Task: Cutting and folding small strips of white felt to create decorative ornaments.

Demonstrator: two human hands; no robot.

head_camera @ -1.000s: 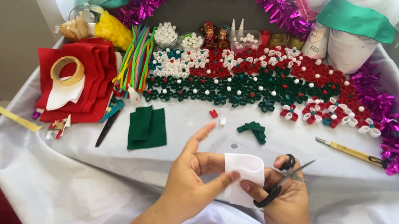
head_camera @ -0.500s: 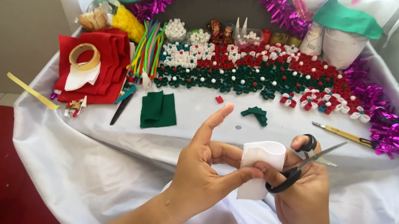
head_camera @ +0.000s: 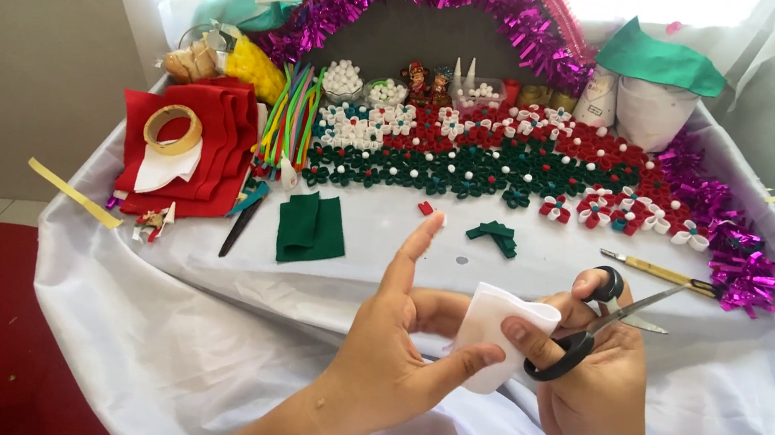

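My left hand (head_camera: 396, 335) pinches a small piece of white felt (head_camera: 494, 325) between thumb and middle fingers, with the index finger raised. My right hand (head_camera: 592, 378) grips black-handled scissors (head_camera: 595, 322), fingers through the loops, blades pointing up and right, and one finger also presses on the white felt. Both hands hover just above the near edge of the table covered in white cloth (head_camera: 307, 358).
On the table lie green felt squares (head_camera: 310, 227), a red felt stack (head_camera: 189, 154) with a tape roll (head_camera: 173, 129), a black pen (head_camera: 240, 225), a small green felt piece (head_camera: 494, 235), a craft knife (head_camera: 657, 274), rows of felt flowers (head_camera: 507, 159), pipe cleaners (head_camera: 288, 118) and purple tinsel (head_camera: 727, 245).
The view has shifted slightly; my hands stay together on the white felt. The scissors have tilted a little and the felt sits folded between both hands.
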